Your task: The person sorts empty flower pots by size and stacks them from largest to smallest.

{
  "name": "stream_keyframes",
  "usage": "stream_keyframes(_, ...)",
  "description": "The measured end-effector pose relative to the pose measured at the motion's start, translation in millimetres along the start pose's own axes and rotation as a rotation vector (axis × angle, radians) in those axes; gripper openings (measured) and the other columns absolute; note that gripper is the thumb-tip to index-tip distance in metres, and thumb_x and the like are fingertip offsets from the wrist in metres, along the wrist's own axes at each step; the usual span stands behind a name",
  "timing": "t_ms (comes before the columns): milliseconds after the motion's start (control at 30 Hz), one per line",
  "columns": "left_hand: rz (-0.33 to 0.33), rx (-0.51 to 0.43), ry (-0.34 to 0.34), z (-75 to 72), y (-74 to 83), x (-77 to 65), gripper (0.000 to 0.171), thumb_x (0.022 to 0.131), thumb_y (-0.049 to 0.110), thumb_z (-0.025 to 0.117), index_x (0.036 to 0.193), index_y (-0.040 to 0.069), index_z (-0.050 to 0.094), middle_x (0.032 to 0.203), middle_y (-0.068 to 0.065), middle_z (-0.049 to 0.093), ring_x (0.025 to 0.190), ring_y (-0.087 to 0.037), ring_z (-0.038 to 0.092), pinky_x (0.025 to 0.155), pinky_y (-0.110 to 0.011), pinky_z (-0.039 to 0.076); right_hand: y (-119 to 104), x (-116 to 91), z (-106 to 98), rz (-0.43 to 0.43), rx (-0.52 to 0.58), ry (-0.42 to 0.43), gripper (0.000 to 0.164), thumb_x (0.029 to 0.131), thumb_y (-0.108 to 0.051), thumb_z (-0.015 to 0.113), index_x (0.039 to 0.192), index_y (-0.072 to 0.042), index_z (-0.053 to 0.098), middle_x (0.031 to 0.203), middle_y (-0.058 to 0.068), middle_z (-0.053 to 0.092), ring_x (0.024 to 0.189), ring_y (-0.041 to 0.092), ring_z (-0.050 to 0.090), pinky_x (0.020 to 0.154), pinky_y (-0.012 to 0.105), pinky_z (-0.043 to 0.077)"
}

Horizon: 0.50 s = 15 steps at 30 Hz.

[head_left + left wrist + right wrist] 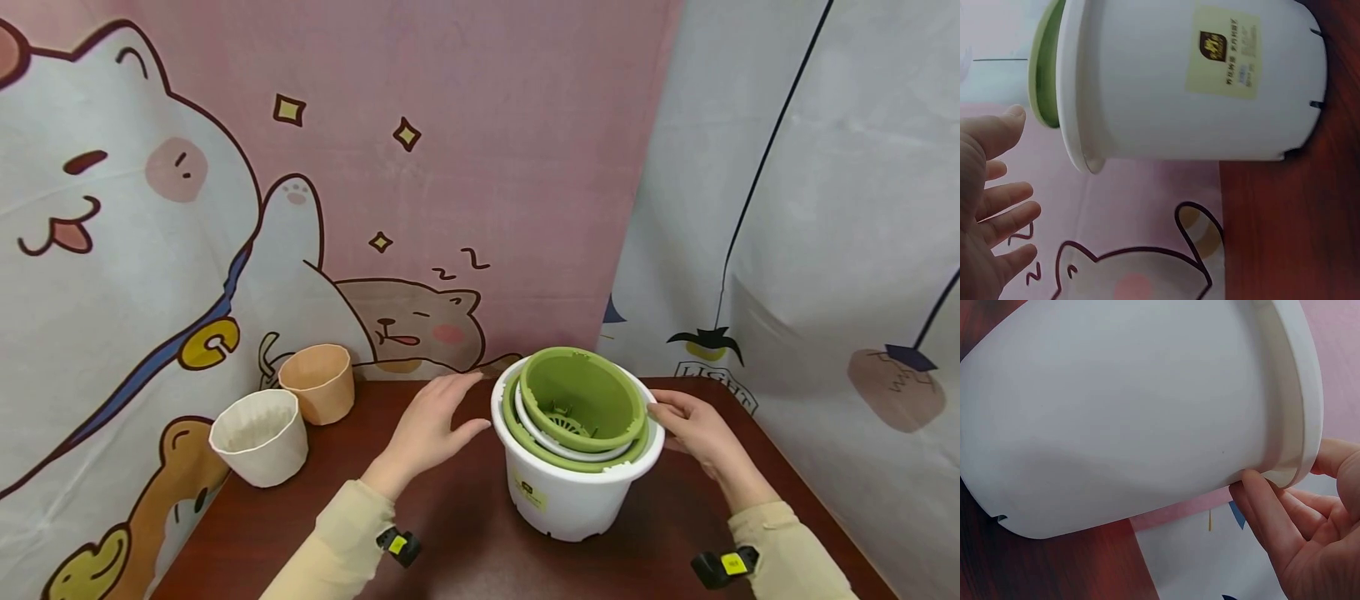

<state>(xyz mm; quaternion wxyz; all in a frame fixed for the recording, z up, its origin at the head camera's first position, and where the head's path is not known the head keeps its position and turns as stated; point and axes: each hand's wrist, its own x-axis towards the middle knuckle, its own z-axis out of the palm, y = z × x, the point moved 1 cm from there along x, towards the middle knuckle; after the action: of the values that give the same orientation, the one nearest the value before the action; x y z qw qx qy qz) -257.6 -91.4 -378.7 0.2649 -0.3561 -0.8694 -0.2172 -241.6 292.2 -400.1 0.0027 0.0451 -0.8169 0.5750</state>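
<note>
A large white flower pot (562, 504) stands upright on the table, with smaller green and white pots nested inside it. The innermost green pot (577, 396) tilts and has a slotted base. On the right, my right hand (693, 429) pinches the white pot's rim; the right wrist view shows fingers (1272, 519) beneath the rim and the thumb over it. My left hand (431, 425) is held beside the rim's left side, its fingers extended and holding nothing. The left wrist view shows a yellowish label (1222, 53) on the white pot.
At the left of the dark red table (450, 533) stand a cream ribbed pot (266, 450) and, behind it, a peach-orange pot (326, 392). Cartoon-printed cloth (510, 167) hangs behind the table and along its sides.
</note>
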Motion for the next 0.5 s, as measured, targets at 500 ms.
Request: stream_keyframes(500,-0.163,0.025,-0.069,5.3,-28.0,-32.0,0.067,0.081,0.045,0.067,0.135,0.011,0.046,0.128,-0.003,0.053,0.118,-0.019,0.047,0.099,-0.040,0.037,1,1,0,0.009,-0.021,0.007,0.057,0.093,-0.030,0.054,0.134,0.006,0.039,0.125,0.030,0.049,0.091,0.014,0.062,0.072,0.036,0.054)
